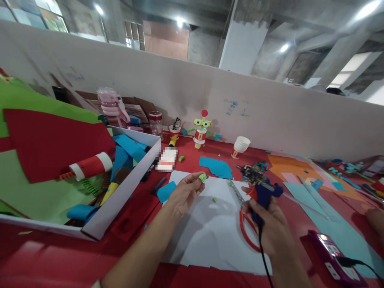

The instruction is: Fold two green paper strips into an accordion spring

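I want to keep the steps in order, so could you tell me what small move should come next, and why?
Probably bring the glue gun nozzle over to the green folded piece. The left hand pinches that piece up over the white sheet, while the right hand holds the gun apart from it.

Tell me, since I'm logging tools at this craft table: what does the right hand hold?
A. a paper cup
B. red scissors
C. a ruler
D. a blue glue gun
D: the right hand grips a blue glue gun with its cord hanging down, while the red scissors lie on the white sheet beside it.
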{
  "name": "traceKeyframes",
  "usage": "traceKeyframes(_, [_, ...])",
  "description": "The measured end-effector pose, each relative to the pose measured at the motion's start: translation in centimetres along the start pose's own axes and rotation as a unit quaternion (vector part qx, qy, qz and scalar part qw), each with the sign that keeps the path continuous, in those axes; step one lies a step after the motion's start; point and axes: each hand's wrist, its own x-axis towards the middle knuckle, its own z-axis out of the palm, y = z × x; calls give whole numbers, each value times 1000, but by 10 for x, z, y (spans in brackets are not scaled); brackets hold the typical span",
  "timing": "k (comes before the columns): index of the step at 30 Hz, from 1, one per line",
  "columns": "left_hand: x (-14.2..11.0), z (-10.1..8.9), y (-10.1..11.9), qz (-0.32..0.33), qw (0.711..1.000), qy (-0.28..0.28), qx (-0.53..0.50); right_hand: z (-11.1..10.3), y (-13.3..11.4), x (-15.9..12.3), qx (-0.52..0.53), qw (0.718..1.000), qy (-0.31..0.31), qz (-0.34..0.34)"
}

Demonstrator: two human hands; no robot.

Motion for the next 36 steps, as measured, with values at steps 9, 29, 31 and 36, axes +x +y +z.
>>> traceKeyframes(9, [-2, 2, 2, 0, 1000, -16, 5, 21, 8, -33, -272, 947, -93, -144])
traceKeyframes(29, [-3, 5, 1, 10, 999, -22, 30, 19, 23, -38, -399, 882, -79, -240])
traceKeyframes(31, [-4, 6, 2, 10, 999, -21, 29, 18, 27, -39, -443, 845, -59, -293])
traceKeyframes(36, [-6, 9, 5, 14, 999, -26, 25, 23, 28, -43, -475, 782, -54, -399])
